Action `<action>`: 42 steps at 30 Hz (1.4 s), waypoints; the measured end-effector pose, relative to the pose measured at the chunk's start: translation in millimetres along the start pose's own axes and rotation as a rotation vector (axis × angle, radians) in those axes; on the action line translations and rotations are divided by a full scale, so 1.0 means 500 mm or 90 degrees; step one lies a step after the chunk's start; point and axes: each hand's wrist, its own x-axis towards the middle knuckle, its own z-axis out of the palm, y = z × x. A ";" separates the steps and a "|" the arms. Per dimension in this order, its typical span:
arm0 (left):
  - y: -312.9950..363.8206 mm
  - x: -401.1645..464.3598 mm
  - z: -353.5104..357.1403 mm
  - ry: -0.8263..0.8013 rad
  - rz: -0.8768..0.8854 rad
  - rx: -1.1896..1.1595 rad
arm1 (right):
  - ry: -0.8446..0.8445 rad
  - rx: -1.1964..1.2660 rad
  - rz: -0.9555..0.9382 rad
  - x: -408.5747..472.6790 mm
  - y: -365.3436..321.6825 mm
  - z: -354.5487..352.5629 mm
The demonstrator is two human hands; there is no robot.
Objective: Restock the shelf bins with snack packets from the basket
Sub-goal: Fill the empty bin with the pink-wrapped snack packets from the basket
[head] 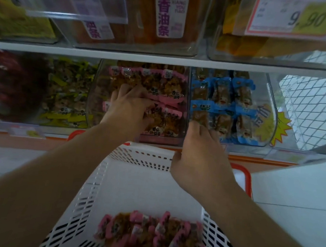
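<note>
A white slotted basket (98, 186) sits below the shelf, with several pink-edged snack packets (149, 232) piled at its near end. My left hand (129, 110) reaches into the clear middle bin (93, 93) and its fingers curl over the pink-edged packets (167, 89) stacked there. My right hand (200, 155) is at the front of the neighbouring clear bin (272, 110) and pinches the lower end of a blue-edged packet (198, 110) with thumb and fingers. More blue-edged packets (233, 100) fill that bin.
Left of the middle bin lie yellow-green packets (65, 91) and dark red ones (13, 85). An upper shelf holds clear bins of orange packs (164, 19) and a price card (296, 17). A wire mesh panel (310, 104) stands at the right. The basket rests in an orange frame (247, 177).
</note>
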 end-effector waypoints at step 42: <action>-0.111 -0.309 -0.081 -0.189 -0.203 -0.604 | -0.282 0.434 0.003 -0.047 -0.112 0.091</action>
